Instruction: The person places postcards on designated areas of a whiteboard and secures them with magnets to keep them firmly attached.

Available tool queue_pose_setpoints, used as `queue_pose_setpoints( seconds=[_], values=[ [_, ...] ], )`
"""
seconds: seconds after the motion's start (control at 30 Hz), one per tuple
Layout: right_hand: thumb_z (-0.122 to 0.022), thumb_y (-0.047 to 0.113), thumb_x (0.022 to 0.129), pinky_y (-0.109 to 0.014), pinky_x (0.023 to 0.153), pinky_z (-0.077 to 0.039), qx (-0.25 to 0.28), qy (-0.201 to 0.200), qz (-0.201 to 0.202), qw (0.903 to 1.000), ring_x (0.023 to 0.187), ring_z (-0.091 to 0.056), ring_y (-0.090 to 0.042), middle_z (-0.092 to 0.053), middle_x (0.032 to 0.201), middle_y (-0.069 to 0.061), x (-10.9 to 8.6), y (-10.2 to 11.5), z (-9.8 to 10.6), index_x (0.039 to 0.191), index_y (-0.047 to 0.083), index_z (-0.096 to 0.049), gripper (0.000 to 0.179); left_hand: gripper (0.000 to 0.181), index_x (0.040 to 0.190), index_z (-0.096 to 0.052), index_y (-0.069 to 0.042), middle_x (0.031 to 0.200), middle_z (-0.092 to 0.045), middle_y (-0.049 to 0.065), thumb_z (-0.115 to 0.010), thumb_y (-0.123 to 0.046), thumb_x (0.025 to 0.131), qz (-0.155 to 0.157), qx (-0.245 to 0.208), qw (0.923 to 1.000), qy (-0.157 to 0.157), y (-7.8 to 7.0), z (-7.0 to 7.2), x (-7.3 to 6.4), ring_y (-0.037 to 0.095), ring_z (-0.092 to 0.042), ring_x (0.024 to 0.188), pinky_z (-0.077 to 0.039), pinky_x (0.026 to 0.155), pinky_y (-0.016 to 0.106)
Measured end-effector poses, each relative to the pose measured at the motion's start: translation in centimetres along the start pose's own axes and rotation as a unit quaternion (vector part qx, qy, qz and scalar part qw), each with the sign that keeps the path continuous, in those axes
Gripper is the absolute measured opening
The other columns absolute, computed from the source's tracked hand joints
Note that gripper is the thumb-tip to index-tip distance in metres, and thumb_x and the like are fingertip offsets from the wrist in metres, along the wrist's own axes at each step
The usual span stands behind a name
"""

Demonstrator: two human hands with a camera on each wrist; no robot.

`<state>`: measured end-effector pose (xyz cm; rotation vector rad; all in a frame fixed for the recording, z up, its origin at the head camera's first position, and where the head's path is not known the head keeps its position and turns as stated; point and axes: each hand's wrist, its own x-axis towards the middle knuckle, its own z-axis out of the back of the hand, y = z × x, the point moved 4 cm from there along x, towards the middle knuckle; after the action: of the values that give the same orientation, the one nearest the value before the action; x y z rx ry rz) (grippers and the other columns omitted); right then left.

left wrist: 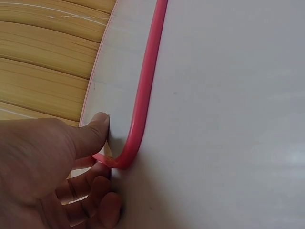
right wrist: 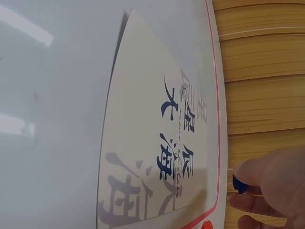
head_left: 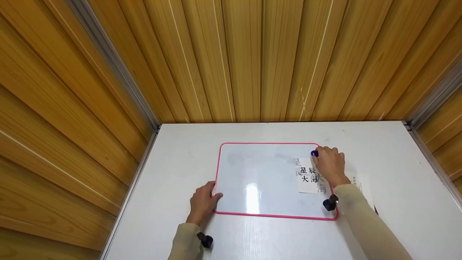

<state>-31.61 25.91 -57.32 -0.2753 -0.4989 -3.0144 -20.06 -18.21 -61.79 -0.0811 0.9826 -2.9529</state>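
A whiteboard [head_left: 252,164] with a pink-red frame lies on the white table. My left hand [head_left: 203,202] grips its left edge near the lower corner, the thumb over the frame and the other fingers at its outer side. On the board's right part rests a white paper card [head_left: 306,187] printed with black and grey Chinese characters; one edge lifts slightly in the right wrist view. My right hand [head_left: 331,166] is over the board's upper right corner, by the card's top. Between thumb and fingers it pinches a small round blue magnet [right wrist: 239,184].
Another printed paper [head_left: 362,186] lies right of the board, partly under the right forearm. A small red round piece [right wrist: 206,225] shows near the board's frame in the right wrist view. Wood-patterned walls [head_left: 245,61] enclose the table's back and sides.
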Motion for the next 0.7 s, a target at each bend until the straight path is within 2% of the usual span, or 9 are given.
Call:
queue_pose_setpoints(
  seconds=[0.2, 0.37, 0.53, 0.7],
  values=[
    [-0.074, 0.019, 0.096, -0.060, 0.081, -0.042, -0.007, 0.010, 0.002, 0.9999, 0.096, -0.059, -0.046, -0.068, 0.111, -0.029, 0.5, 0.3, -0.8, 0.124, -0.008, -0.064, 0.040, 0.048, 0.134, -0.065, -0.009, 0.118, -0.073, 0.009, -0.080, -0.025, 0.091, 0.005, -0.011, 0.9999, 0.002, -0.1, 0.1, -0.1, 0.029, -0.068, 0.105, -0.052, 0.092, 0.053],
    [-0.074, 0.019, 0.095, -0.061, 0.083, -0.043, -0.012, 0.014, 0.002, 0.9998, 0.096, -0.059, -0.046, -0.069, 0.112, -0.028, 0.6, 0.3, -1.2, 0.123, -0.008, -0.065, 0.039, 0.047, 0.134, -0.065, -0.011, 0.111, -0.074, 0.006, -0.080, -0.026, 0.091, 0.004, -0.010, 0.9999, 0.004, -0.1, 0.0, -0.1, 0.023, -0.066, 0.095, -0.053, 0.089, 0.052],
    [-0.076, 0.018, 0.094, -0.058, 0.081, -0.042, -0.009, 0.006, 0.008, 0.9999, 0.093, -0.060, -0.045, -0.070, 0.106, -0.026, 0.7, 0.4, -1.4, 0.118, -0.008, -0.067, 0.036, 0.049, 0.133, -0.065, -0.008, 0.106, -0.073, 0.007, -0.080, -0.026, 0.090, -0.006, 0.001, 1.0000, -0.001, -0.1, 0.2, 0.0, 0.019, -0.062, 0.086, -0.054, 0.082, 0.049],
    [-0.076, 0.018, 0.094, -0.058, 0.081, -0.041, -0.004, 0.011, 0.009, 0.9999, 0.093, -0.060, -0.045, -0.070, 0.102, -0.024, 0.9, 0.5, -1.6, 0.113, -0.007, -0.068, 0.032, 0.051, 0.134, -0.065, -0.008, 0.110, -0.074, 0.010, -0.080, -0.027, 0.090, -0.004, 0.006, 1.0000, -0.002, -0.1, 0.2, 0.0, 0.021, -0.064, 0.088, -0.054, 0.082, 0.049]
  ],
)
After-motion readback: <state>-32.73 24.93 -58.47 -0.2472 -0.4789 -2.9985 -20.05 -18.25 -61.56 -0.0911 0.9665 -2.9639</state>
